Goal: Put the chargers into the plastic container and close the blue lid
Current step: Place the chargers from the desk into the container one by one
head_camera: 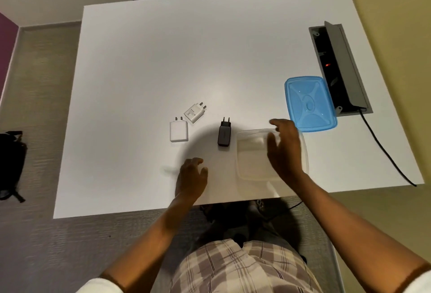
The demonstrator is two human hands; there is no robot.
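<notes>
While the left hand [192,175] lies low over the white counter [144,59] with its fingers loosely curled and nothing in it, the right hand [283,145] is spread wide above the clear plastic container [250,159], fingers apart and gripping nothing; whether it touches the rim cannot be told. That container sits open under the right hand, near the counter's front edge. Just beyond the right hand's fingertips and to its right lies the blue lid [310,103], flat on the counter and apart from the container. Between the two hands, just beside the container's left wall, lies the black charger [224,133], prongs pointing away. Farther ahead of the left hand are two white ones: the square white charger [179,130] and the tilted white charger [194,112], close together. Beyond the lid, an open cable box [338,66] is set into the counter.
</notes>
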